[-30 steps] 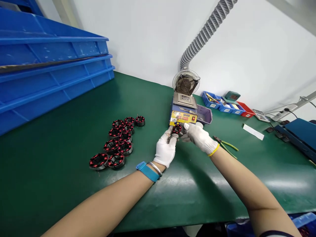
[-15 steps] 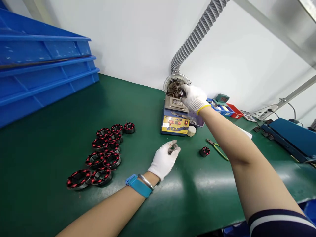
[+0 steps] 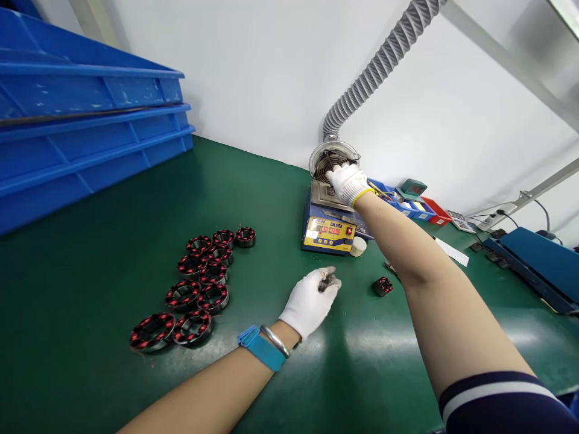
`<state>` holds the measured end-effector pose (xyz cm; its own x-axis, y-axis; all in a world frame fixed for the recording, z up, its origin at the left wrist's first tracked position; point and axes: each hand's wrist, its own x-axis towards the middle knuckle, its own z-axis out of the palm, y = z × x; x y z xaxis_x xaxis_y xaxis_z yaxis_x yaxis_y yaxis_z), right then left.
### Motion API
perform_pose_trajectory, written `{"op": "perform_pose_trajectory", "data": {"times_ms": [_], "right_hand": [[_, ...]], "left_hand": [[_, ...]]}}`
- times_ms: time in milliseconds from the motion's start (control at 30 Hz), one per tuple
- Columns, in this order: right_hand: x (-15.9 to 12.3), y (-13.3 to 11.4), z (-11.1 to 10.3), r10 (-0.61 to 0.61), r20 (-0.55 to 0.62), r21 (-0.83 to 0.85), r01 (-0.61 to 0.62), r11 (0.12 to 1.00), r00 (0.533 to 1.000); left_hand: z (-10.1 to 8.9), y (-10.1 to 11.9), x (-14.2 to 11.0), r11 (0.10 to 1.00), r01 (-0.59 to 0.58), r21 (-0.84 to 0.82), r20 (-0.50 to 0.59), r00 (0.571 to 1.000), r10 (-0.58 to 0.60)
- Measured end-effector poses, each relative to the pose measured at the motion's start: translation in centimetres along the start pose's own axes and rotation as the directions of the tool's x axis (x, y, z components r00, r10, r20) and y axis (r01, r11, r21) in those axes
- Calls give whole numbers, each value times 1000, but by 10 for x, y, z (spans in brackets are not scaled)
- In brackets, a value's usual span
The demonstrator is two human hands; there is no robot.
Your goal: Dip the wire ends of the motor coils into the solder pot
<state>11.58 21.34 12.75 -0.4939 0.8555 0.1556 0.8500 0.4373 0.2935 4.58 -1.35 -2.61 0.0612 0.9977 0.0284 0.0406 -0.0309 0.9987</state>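
Cannot see any grasp beneath right hand [image 3: 349, 182] over machine [image 3: 326, 238], upper centre; cannot tell inside half-curled left hand [image 3: 310, 304], below centre.

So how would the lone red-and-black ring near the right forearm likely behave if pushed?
The ring is probably stiff: its dark outer wall looks solid. That round wall might roll if stood on edge. It may slide fairly easily, as the green tabletop looks glossy.

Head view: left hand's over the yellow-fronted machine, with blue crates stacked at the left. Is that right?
Not quite: the head view shows the right hand over the yellow-fronted machine, with blue crates stacked at the left.
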Motion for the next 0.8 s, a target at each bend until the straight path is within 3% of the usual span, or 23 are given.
{"op": "perform_pose_trajectory", "data": {"times_ms": [133,300,433,533,700,800], "right_hand": [[3,-4,3,43,-14,-203,-45,978,999],[-1,13,-8,62,-88,-200,-79,977,994],[-18,33,-17,191,-167,63,-182,981,967],[-39,41,-19,278,-189,321,-208,924,942],[-76,46,-10,421,-120,619,-263,740,899],[-91,47,4,516,-22,784,-305,540,856]], "left_hand": [[1,-2,1,1000,12,-5,4,1000,-12],[0,-1,0,1000,15,-10,11,1000,-15],[0,-1,0,1000,6,-16,1,1000,-6],[1,-1,0,1000,13,-9,6,1000,-13],[2,-1,0,1000,26,1,-11,1000,-26],[2,-2,0,1000,24,-10,-18,1000,-24]]}}
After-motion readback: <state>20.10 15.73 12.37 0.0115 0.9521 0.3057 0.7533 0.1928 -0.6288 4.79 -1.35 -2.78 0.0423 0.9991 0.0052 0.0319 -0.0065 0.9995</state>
